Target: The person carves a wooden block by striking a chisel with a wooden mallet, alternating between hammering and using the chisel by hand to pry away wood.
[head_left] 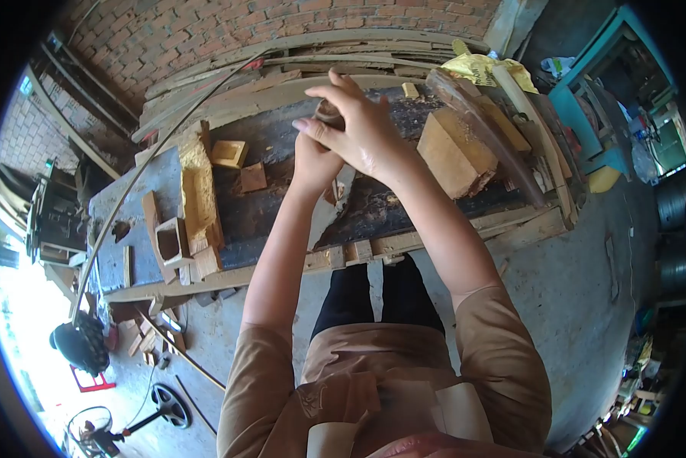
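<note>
My left hand point(313, 162) is closed over the middle of the workbench point(270, 217), its fingers wrapped around a tool with a brown rounded handle end point(328, 113). Below that fist, a narrow greyish piece point(343, 183) shows, partly hidden by my wrist. Just above, my right hand point(356, 126) has its fingers spread apart, with thumb and forefinger on either side of the handle end. Beside my right forearm lies a thick yellowish wood block point(456, 153). A long dark wooden bar point(489, 131) slants across it.
Left on the bench are a hollowed yellow timber point(199, 191), a small open wooden box point(172, 243), a recessed square block point(229, 153) and a flat brown square point(253, 177). Long boards point(297, 65) lie along the brick wall. A person point(81, 343) is at lower left.
</note>
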`<state>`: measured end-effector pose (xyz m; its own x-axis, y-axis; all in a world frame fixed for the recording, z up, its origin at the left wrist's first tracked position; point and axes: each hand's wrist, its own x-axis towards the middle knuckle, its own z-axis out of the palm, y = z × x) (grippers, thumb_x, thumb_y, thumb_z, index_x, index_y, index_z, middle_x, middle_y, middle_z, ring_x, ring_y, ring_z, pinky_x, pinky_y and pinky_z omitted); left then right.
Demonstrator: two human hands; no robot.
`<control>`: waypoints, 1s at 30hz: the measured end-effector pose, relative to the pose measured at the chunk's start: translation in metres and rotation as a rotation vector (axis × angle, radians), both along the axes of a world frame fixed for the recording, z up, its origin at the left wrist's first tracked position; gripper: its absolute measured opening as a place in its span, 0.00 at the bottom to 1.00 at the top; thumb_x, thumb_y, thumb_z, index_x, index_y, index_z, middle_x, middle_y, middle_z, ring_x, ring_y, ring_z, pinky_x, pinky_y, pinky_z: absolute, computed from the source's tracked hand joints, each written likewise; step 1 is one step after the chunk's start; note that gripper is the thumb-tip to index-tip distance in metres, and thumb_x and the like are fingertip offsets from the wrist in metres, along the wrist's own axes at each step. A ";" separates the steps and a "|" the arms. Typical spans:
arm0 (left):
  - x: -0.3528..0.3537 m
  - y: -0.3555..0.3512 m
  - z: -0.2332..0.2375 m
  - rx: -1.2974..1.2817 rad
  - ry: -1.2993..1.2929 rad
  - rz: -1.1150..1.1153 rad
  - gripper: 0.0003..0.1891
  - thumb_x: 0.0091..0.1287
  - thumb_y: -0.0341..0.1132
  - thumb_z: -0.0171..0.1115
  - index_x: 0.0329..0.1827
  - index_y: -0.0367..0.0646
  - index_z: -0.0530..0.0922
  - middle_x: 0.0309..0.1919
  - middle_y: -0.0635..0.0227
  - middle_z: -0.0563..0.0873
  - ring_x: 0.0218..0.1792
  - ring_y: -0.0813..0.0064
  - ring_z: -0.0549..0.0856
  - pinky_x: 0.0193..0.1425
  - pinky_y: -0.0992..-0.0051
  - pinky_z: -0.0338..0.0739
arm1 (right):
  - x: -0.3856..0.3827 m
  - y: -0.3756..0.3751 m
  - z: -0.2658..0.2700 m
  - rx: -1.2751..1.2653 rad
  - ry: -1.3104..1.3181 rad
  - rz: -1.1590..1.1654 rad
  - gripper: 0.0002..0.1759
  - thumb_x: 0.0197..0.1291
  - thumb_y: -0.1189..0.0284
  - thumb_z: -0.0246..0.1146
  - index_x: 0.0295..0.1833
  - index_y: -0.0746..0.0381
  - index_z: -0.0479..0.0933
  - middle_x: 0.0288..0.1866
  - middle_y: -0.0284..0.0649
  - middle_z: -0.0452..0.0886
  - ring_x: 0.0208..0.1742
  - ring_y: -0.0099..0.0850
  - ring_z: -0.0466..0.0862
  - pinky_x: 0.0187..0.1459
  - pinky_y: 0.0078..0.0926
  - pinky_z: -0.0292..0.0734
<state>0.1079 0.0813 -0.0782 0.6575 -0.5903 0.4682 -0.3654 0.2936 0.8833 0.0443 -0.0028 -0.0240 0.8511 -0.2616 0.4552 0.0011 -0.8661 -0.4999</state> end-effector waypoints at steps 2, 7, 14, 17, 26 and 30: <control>-0.010 -0.013 0.003 -0.160 0.105 -0.025 0.12 0.50 0.27 0.62 0.38 0.36 0.75 0.32 0.66 0.81 0.35 0.80 0.79 0.41 0.78 0.74 | -0.009 -0.005 0.008 -0.059 0.062 -0.047 0.36 0.56 0.43 0.54 0.64 0.54 0.65 0.71 0.54 0.52 0.69 0.44 0.60 0.67 0.48 0.52; -0.005 -0.020 -0.015 0.084 0.103 0.101 0.08 0.48 0.28 0.62 0.27 0.38 0.71 0.20 0.72 0.76 0.24 0.83 0.73 0.29 0.77 0.71 | -0.044 -0.072 0.003 0.044 -0.008 -0.096 0.41 0.60 0.41 0.45 0.70 0.58 0.54 0.73 0.51 0.44 0.74 0.42 0.46 0.69 0.51 0.44; -0.010 -0.026 -0.007 0.146 0.047 0.104 0.08 0.46 0.30 0.61 0.27 0.37 0.73 0.21 0.68 0.79 0.24 0.79 0.77 0.33 0.76 0.73 | -0.112 -0.180 -0.032 -0.507 0.328 -0.838 0.41 0.55 0.42 0.55 0.63 0.64 0.63 0.61 0.50 0.69 0.60 0.43 0.72 0.58 0.42 0.67; -0.012 -0.026 -0.005 0.185 0.050 0.140 0.08 0.46 0.29 0.60 0.28 0.37 0.73 0.21 0.67 0.80 0.25 0.78 0.78 0.33 0.76 0.73 | -0.114 -0.184 -0.026 -0.107 0.689 -0.799 0.42 0.51 0.41 0.57 0.61 0.65 0.65 0.55 0.50 0.75 0.54 0.42 0.77 0.50 0.39 0.74; -0.009 -0.027 -0.009 0.136 -0.031 0.136 0.06 0.48 0.27 0.60 0.26 0.38 0.71 0.19 0.73 0.76 0.21 0.84 0.73 0.27 0.79 0.69 | -0.122 -0.145 -0.016 -0.274 0.422 -0.740 0.29 0.50 0.49 0.64 0.41 0.65 0.69 0.35 0.50 0.80 0.39 0.44 0.82 0.40 0.39 0.76; -0.011 -0.027 -0.011 0.205 0.046 0.095 0.09 0.45 0.30 0.61 0.28 0.37 0.72 0.21 0.66 0.79 0.24 0.78 0.76 0.32 0.76 0.73 | -0.137 -0.117 0.012 0.217 -0.120 -0.361 0.28 0.49 0.55 0.68 0.45 0.67 0.71 0.37 0.48 0.80 0.38 0.38 0.81 0.43 0.32 0.74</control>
